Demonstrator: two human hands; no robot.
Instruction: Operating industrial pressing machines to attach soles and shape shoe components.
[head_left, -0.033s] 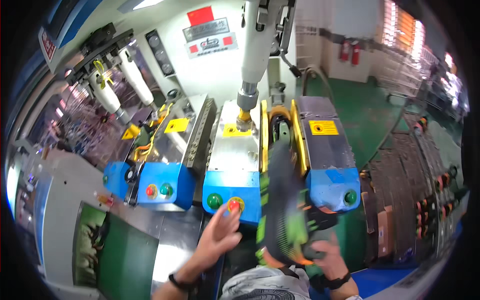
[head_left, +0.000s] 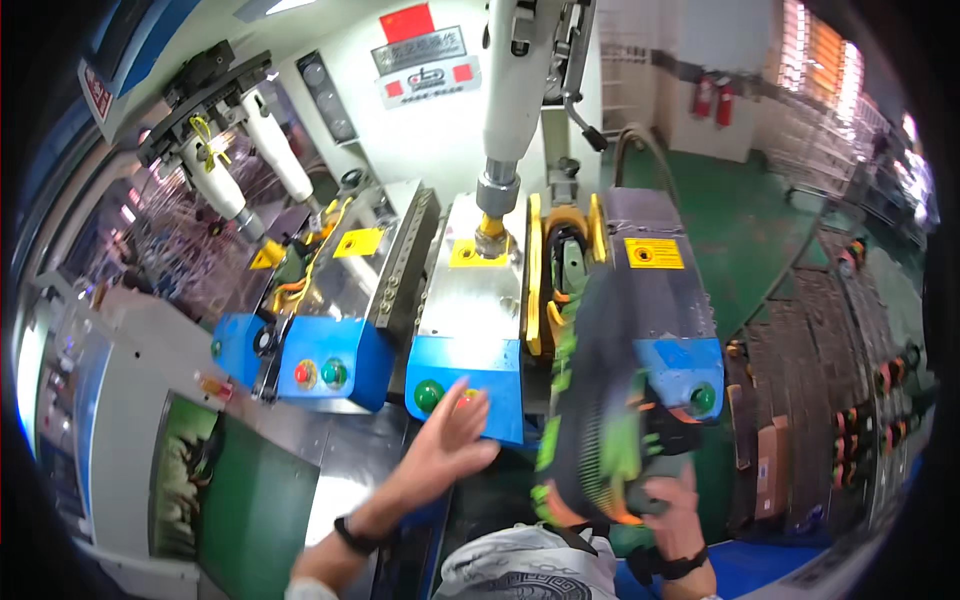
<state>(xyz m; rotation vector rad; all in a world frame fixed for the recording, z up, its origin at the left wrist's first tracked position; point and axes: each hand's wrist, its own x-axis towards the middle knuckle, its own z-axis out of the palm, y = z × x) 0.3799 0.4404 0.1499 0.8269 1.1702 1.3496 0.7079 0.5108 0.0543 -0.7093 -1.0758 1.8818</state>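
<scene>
My right hand (head_left: 676,510) grips a black sneaker (head_left: 590,400) with green and orange parts near its heel end. Its toe points away from me, blurred by motion, in front of the right-hand station of a press machine. My left hand (head_left: 450,435) has its fingers stretched out and thumb apart, holding nothing. The fingertips are over the red button (head_left: 466,398) on a blue front panel, partly covering it; whether they touch it I cannot tell. Beside it sits a green button (head_left: 429,395).
Yellow pads (head_left: 534,275) flank a slot where another shoe (head_left: 570,260) stands. A white press cylinder (head_left: 506,110) hangs above the middle metal block. A rack (head_left: 810,370) with several shoes stands to the right, and another blue panel (head_left: 335,360) lies left.
The sneaker in my right hand has shifted a little to the right. My left hand has moved slightly right and up across the red button. The whole view has shifted slightly.
</scene>
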